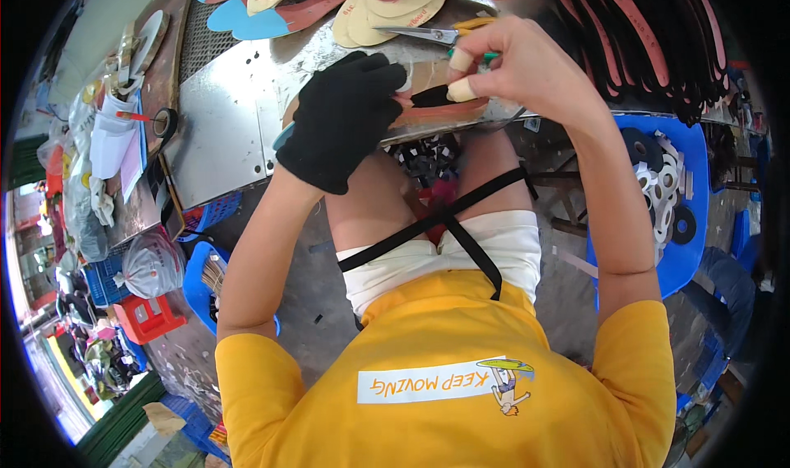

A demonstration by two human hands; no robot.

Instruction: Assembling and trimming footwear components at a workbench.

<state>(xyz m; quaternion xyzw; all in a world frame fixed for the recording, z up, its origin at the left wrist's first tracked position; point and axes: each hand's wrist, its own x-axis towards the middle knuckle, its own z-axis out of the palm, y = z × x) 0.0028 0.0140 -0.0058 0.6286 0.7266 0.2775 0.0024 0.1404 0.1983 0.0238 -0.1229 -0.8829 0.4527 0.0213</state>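
Yellow shirt fabric [444, 361] and a black apron strap [461, 221] fill the near foreground, and beyond them both forearms reach to the edge of a metal worktop [239, 114]. A black-gloved left hand [341, 118] presses flat on a reddish-brown insole piece [436, 108] lying at the worktop's near edge; its grip is not clamped on the piece, the fingers lying spread over its left end to pin it. Just right of that glove, the bare right hand [514, 69], fingertips wrapped in pale tape, has its grip pinched together on a small dark strip [432, 96] that lies along the top of the insole piece. Behind the pinch, scissors [436, 32] with orange handles lie on the worktop, and farther back are stacked tan and blue insoles [387, 7]. Right of the pinching hand, black and red soles [650, 40] stand in a row, with a blue chair [687, 246] carrying tape rolls below them. Judged from this, doing the step well means keeping the gloved palm steady so the insole piece cannot slide, while the taped fingertips lay the strip down evenly along its edge, without wrinkles.
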